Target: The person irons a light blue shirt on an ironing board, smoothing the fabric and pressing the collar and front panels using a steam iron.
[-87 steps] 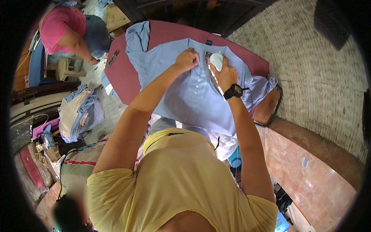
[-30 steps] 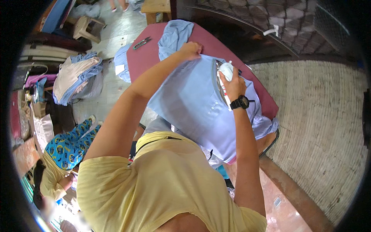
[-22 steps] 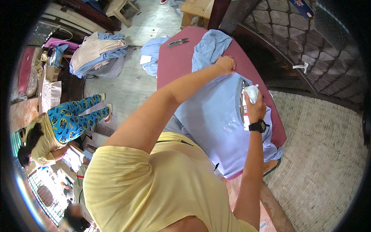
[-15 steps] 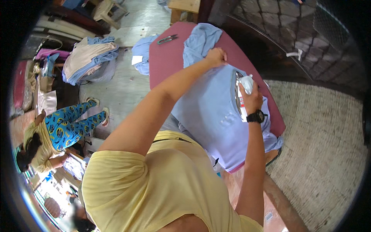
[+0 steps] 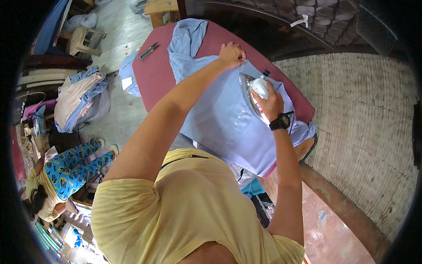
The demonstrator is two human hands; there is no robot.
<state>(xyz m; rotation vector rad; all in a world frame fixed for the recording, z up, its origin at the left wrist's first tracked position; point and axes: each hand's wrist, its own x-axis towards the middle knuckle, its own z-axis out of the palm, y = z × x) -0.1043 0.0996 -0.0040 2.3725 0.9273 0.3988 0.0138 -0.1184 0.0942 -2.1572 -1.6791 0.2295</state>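
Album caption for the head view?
Right hand grips a white and silver iron over a blue buttoned shirt the left hand touches.

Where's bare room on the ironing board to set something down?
Widest patch: the maroon ironing board around the thread snips, bordered by its left edge and the light-blue shirt. Smaller patch: between the bunched sleeve, left hand and far edge. Crowded: the middle, under shirt, clothes iron and right hand.

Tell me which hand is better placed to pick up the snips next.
Probably the left hand: it is nearer the snips, which lie toward the left edge of the red board, while the right hand grips the iron.
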